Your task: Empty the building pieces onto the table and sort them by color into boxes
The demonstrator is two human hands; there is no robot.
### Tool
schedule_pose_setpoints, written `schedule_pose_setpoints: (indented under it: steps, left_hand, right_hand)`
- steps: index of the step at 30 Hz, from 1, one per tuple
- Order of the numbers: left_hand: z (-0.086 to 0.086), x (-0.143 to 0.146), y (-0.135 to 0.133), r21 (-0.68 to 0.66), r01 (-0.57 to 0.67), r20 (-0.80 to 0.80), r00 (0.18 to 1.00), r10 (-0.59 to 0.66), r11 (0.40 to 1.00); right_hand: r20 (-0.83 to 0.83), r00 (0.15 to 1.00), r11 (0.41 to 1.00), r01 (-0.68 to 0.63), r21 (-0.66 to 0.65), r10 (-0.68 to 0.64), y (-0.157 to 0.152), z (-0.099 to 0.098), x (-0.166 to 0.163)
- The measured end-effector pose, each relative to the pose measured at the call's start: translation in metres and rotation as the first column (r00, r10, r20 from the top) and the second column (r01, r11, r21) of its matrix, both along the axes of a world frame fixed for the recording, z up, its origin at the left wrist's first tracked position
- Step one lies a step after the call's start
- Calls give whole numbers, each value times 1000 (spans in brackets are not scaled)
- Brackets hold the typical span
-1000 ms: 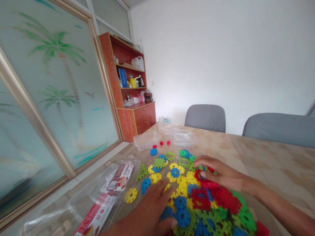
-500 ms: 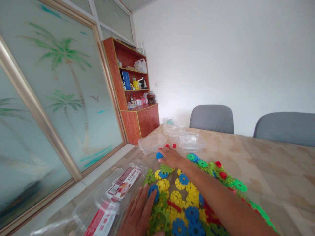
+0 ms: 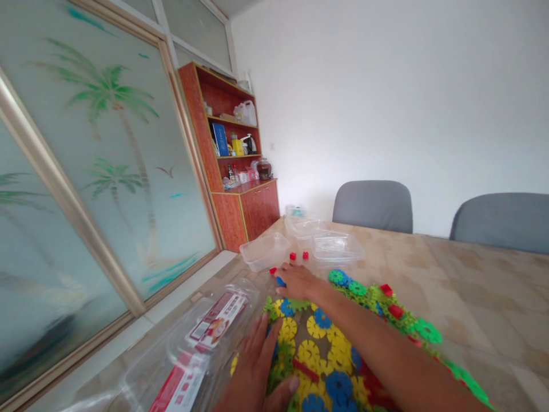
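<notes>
My right hand (image 3: 297, 280) reaches across the table, its fingers curled around a blue notched plastic disc (image 3: 281, 281) that is partly hidden. A small red block (image 3: 273, 270) lies just past its fingertips. My left hand (image 3: 257, 363) has its fingers spread over the left edge of the pile of notched discs. Below and between the hands lie yellow discs (image 3: 309, 352), blue discs (image 3: 338, 384), green pieces (image 3: 283, 363) and a red bar (image 3: 305, 370). My left fingers partly cover the nearby pieces.
Clear plastic boxes (image 3: 266, 252) stand beyond my right hand, with two red blocks (image 3: 293, 256) near them. Clear packaging with a printed label (image 3: 218, 317) lies at left. Linked green discs (image 3: 424, 331) run along the right. Grey chairs (image 3: 373, 206) stand behind the table.
My right hand has shifted slightly toward me and now covers more of the blue disc. My left hand has moved right over the pieces, its thumb now showing. The view has shifted slightly.
</notes>
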State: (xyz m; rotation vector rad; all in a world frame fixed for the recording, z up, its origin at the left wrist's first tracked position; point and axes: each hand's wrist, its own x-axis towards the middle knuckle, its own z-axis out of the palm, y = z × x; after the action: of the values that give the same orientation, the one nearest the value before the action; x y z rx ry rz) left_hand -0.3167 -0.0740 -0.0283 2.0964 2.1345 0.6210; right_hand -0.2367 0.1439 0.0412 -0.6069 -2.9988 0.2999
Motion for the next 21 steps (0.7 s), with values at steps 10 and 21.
schedule_pose_setpoints:
  steps: [10, 21]
  left_hand:
    - [30, 21, 7, 14, 205, 138, 969, -205, 979]
    - [80, -15, 120, -197, -66, -37, 998, 59, 978]
  right_hand:
    - [-58, 987, 987, 152, 48, -149, 24, 21, 22]
    - [-56, 957, 959, 284, -13, -284, 37, -2, -15]
